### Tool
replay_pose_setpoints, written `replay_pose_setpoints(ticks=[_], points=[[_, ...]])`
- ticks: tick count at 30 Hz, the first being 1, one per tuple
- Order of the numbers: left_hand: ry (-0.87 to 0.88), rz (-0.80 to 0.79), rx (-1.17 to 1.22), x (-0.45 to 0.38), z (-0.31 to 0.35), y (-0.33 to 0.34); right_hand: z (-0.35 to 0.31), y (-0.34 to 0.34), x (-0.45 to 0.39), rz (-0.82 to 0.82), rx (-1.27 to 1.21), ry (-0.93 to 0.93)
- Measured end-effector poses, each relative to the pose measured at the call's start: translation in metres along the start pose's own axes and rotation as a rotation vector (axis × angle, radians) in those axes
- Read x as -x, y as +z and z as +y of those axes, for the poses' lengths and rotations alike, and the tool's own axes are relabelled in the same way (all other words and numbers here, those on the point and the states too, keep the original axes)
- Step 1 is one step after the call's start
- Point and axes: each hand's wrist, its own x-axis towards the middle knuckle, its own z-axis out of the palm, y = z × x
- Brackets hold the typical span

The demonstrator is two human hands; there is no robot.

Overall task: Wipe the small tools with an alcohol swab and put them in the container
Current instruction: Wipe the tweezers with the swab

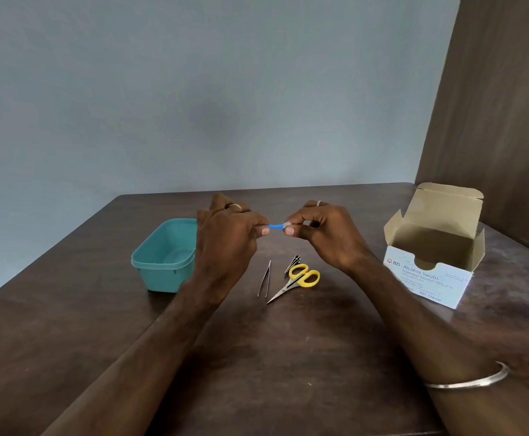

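Dark wood-grain table (288,357) runs back to a plain grey-blue wall. At its right stands an open cardboard box of alcohol swabs (436,262), flaps raised, white printed front. At the left sits a teal plastic container (162,259), rectangular with rounded corners. Above the table's middle, the left hand (225,237) pinches one end of a slim blue tool (271,227), whose long axis lies roughly level, left to right; the right hand (323,234) pinches a small white swab (286,225) around its other end. Below lie yellow-handled scissors (297,280), blades pointing near-left, thin metal tweezers (264,278), and a small metal clipper (293,262).
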Motion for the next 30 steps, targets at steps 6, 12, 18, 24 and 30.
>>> replay_pose_setpoints(ticks=[6, 12, 18, 24, 30], points=[[-0.052, -0.051, -0.009, -0.001, 0.0, 0.003, 0.003, 0.003, 0.0, -0.01, -0.023, 0.046], [-0.093, -0.087, -0.004, 0.0, -0.005, 0.006, 0.003, 0.006, 0.002, 0.034, -0.189, 0.151], [-0.152, -0.084, 0.028, 0.0, -0.006, 0.007, 0.007, 0.005, 0.001, 0.169, -0.475, 0.322], [-0.187, -0.041, 0.063, 0.0, -0.001, 0.002, 0.012, 0.002, 0.001, 0.202, -0.518, 0.321], [-0.218, 0.008, 0.142, 0.0, 0.009, -0.007, 0.007, 0.008, 0.005, 0.13, -0.494, 0.282]])
